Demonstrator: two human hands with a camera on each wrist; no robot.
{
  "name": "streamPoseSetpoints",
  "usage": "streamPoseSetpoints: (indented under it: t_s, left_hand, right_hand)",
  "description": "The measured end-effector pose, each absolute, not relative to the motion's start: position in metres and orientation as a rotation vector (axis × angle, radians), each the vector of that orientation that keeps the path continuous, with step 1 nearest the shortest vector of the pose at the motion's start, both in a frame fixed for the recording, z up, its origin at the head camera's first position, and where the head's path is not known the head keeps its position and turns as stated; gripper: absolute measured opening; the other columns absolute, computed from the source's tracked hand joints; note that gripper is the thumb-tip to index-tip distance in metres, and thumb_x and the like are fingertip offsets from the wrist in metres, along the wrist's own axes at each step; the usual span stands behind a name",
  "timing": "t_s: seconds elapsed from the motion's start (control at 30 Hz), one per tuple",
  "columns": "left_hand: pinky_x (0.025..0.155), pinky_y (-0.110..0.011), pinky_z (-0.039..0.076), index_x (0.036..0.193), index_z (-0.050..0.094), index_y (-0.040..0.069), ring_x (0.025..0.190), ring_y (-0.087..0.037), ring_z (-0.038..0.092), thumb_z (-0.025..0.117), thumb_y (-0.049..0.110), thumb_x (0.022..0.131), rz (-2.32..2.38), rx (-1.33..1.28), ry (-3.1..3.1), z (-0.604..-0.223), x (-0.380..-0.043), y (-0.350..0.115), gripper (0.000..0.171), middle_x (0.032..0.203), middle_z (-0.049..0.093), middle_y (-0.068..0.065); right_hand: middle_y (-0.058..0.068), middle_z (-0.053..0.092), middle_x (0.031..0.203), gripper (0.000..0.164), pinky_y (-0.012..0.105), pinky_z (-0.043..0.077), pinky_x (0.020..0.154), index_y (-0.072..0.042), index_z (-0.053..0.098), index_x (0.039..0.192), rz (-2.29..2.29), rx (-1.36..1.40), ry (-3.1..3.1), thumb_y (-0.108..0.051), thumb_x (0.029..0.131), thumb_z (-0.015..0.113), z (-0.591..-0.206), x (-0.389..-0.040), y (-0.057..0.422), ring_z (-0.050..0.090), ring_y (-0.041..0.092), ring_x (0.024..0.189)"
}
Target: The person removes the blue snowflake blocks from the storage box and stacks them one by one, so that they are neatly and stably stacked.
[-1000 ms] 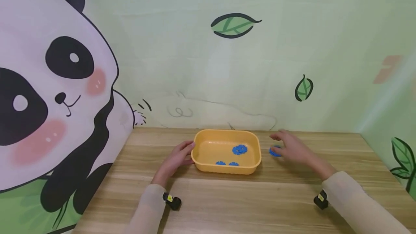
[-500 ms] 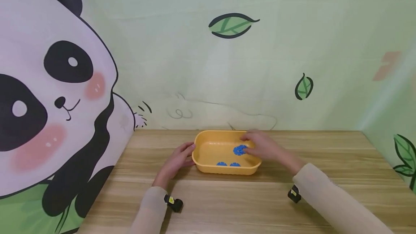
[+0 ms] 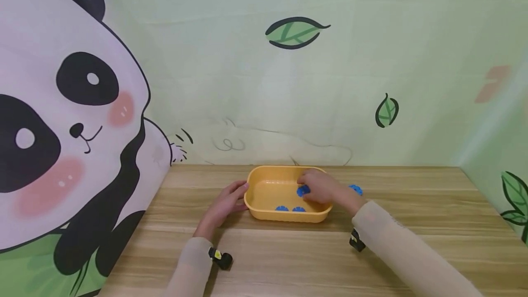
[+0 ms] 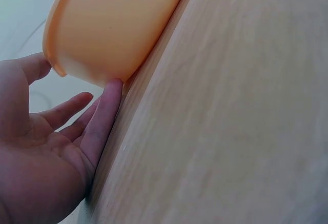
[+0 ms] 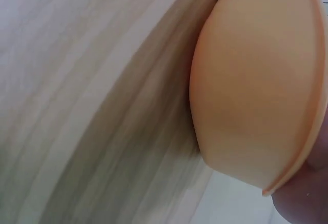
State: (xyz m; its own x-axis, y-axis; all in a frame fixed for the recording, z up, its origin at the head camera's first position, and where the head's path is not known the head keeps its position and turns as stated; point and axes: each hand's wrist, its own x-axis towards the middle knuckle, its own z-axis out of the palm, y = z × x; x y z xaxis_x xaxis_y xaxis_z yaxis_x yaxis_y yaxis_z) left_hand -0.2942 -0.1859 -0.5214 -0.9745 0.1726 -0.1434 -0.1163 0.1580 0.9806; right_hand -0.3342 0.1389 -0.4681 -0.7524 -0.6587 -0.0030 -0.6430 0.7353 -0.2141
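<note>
Basin (image 3: 270, 216) on our table (image 3: 272, 260) part-hides two snowflake discs (image 3: 282, 208); our left hand (image 3: 222, 203) touches its end, fingers relaxed; our right hand (image 3: 319, 187) obscures a third disc (image 3: 302, 190) inside, grip unclear.

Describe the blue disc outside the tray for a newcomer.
A yellow tray stands on the wooden table, the right hand inside it. Just right of the tray, beside that wrist, lies a small blue disc with a notched edge. Unlike the blue discs inside, it sits outside the tray.
</note>
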Motion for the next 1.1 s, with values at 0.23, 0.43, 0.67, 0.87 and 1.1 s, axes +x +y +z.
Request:
streamPoseSetpoints:
  t_s: [0.23,0.43,0.67,0.87,1.1]
  left_hand:
    - [0.096,-0.041,0.062,0.156,0.046,0.003,0.136,-0.036,0.057,0.054,0.046,0.111,1.904,0.049,2.212,-0.5209,-0.2942,-0.1863,0.063,0.154,0.052,-0.022]
    - [0.096,-0.040,0.062,0.157,0.045,0.004,0.135,-0.035,0.058,0.054,0.047,0.110,1.874,0.044,2.219,-0.5210,-0.2929,-0.1866,0.065,0.154,0.052,-0.021]
    - [0.094,-0.041,0.063,0.156,0.046,0.002,0.134,-0.036,0.058,0.055,0.044,0.111,1.917,0.053,2.192,-0.5235,-0.2942,-0.1862,0.063,0.153,0.052,-0.023]
    - [0.093,-0.042,0.063,0.156,0.046,0.002,0.133,-0.036,0.059,0.057,0.046,0.110,1.921,0.059,2.190,-0.5260,-0.2957,-0.1864,0.065,0.153,0.052,-0.023]
    - [0.093,-0.043,0.063,0.155,0.046,0.000,0.134,-0.037,0.058,0.057,0.044,0.110,1.947,0.061,2.173,-0.5255,-0.2962,-0.1872,0.064,0.152,0.052,-0.025]
  right_hand:
    - [0.012,0.070,0.124,0.027,0.050,0.053,0.107,-0.007,0.076,0.119,-0.231,-1.017,2.907,-0.020,0.096,0.080,-0.4695,-0.3287,0.1326,0.063,0.032,0.117]
    - [0.011,0.070,0.125,0.027,0.051,0.052,0.108,-0.008,0.076,0.120,-0.254,-0.978,2.920,-0.020,0.096,0.080,-0.4729,-0.3259,0.1328,0.062,0.032,0.118]
    - [0.004,0.068,0.110,0.027,0.047,0.055,0.097,-0.010,0.075,0.117,-0.262,-0.951,2.920,-0.023,0.094,0.081,-0.4766,-0.3278,0.1330,0.059,0.025,0.102]
    - [0.000,0.063,0.101,0.026,0.042,0.053,0.089,-0.013,0.073,0.113,-0.254,-0.942,2.919,-0.027,0.093,0.082,-0.4768,-0.3295,0.1338,0.054,0.023,0.095]
    - [-0.001,0.061,0.102,0.031,0.041,0.054,0.087,-0.013,0.070,0.115,-0.262,-0.952,2.936,-0.028,0.091,0.083,-0.4765,-0.3303,0.1343,0.054,0.022,0.096]
